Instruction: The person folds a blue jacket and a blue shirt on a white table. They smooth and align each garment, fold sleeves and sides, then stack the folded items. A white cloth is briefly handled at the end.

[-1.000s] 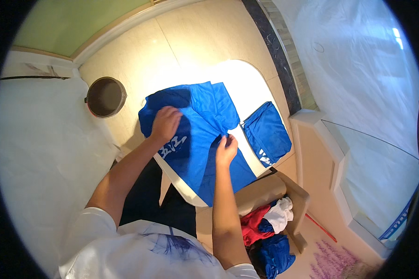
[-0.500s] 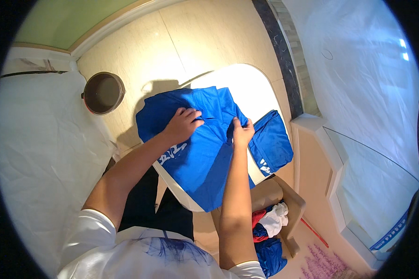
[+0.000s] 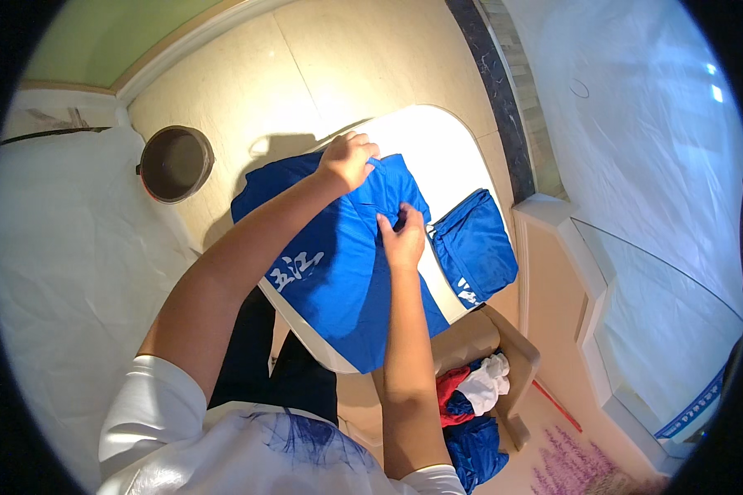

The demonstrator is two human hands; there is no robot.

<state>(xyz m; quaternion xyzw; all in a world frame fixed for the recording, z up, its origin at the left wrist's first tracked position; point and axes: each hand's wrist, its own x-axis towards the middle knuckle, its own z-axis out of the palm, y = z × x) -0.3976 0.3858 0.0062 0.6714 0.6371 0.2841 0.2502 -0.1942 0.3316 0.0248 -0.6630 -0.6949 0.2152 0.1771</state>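
Note:
A blue shirt (image 3: 338,280) with white lettering lies spread over a white table, its lower part reaching past the near edge. At the shirt's far edge, my left hand (image 3: 351,161) has its fingers closed on a bit of the cloth. My right hand (image 3: 404,239) rests at the shirt's right side, thumb and fingers apart over a crease. Just to the right of it lies a folded blue garment (image 3: 476,246) with white marks, flat on the table (image 3: 429,132).
On the floor at the left stands a dark round bin (image 3: 176,165). A tan armchair (image 3: 520,355) close on my right holds a heap of blue, red and white clothes (image 3: 475,392). White sheeting (image 3: 74,247) covers something on the left, and clear plastic sheeting (image 3: 636,107) hangs at the right.
My left hand has moved away from me to the shirt's far edge. My right hand has shifted slightly left and let go of the shirt's side edge, its fingers now apart.

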